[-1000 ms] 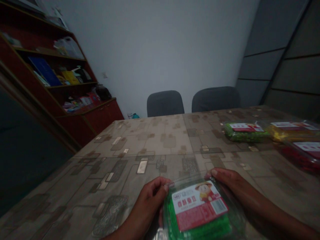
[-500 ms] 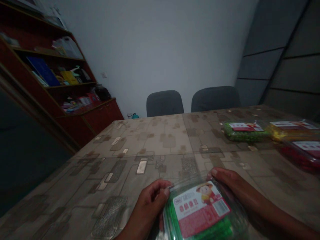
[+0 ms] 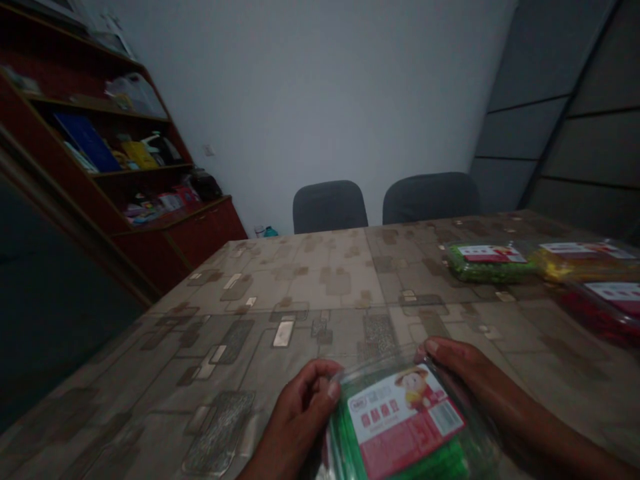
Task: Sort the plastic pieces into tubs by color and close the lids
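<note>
A clear plastic box of green sticks (image 3: 405,427) with a red and white label sits at the near edge of the table (image 3: 310,293), partly cut off by the frame. My left hand (image 3: 300,413) grips its left far corner with curled fingers. Along the right side of the box lies my right hand (image 3: 465,373), fingertips clasped on the far right corner. Both hands hold the box.
Further right lie a green box (image 3: 487,261), a yellow box (image 3: 583,260) and a red box (image 3: 607,307). Two dark chairs (image 3: 330,205) stand at the far edge. A red-brown shelf unit (image 3: 115,167) full of items lines the left wall.
The box and both hands have slid slightly toward me and lower in view; the grip on the box is unchanged.
</note>
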### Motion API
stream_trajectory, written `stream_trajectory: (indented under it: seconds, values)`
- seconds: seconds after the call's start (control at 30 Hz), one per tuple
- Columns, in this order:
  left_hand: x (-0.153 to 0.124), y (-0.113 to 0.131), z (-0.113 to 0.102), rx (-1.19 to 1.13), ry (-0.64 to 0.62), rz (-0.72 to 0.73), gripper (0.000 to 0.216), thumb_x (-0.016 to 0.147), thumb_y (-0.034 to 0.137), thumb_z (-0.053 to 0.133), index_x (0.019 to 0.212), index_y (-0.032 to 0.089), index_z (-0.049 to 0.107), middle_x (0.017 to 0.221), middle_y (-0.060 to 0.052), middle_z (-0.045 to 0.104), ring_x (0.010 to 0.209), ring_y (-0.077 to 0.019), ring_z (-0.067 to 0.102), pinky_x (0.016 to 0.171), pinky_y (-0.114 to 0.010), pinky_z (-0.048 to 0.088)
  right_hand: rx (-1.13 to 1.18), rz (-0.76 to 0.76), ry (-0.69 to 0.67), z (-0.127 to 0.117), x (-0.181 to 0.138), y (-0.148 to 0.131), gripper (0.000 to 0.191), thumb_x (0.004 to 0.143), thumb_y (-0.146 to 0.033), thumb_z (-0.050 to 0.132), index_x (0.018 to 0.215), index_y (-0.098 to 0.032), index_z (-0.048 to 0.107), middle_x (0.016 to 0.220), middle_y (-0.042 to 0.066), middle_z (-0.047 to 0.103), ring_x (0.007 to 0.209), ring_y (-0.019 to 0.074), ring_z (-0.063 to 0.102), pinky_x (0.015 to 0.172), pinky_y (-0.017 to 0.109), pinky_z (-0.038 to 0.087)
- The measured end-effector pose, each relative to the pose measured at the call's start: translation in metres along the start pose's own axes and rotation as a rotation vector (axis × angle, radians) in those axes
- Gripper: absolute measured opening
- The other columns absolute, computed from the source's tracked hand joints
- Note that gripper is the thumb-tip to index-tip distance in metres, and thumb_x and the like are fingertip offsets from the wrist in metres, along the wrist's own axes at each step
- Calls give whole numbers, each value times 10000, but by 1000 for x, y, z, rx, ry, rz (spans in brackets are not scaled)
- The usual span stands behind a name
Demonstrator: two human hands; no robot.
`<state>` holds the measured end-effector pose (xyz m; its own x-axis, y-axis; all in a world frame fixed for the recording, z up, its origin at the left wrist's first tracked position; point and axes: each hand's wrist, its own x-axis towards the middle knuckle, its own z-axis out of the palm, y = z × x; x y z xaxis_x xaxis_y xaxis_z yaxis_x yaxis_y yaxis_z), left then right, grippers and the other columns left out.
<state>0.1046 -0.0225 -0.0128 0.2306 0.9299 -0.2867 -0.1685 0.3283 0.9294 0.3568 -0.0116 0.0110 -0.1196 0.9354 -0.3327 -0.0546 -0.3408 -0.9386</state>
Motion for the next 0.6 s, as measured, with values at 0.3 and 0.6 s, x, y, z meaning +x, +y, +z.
stream_trajectory:
  seconds: [0.3, 0.6]
  values:
    - [-13, -10, -3, -55, -13, -4, 417, 662, 460, 838, 878, 164, 640, 707, -16, 641, 535, -100, 555, 560, -222, 441, -117, -90, 24, -4, -2, -1, 478, 726, -656, 649, 716, -178, 641, 661, 11, 647, 617, 170, 582, 591, 278, 438]
    - [-21, -6, -4, -245, -106, -51, 499, 590, 362, 902, 990, 165, 678, 909, -102, 710, 734, -205, 694, 698, -299, 529, -129, -30, -66, -13, -8, 0, 451, 778, -602, 631, 879, -176, 742, 859, 74, 755, 809, 257, 694, 752, 368, 536]
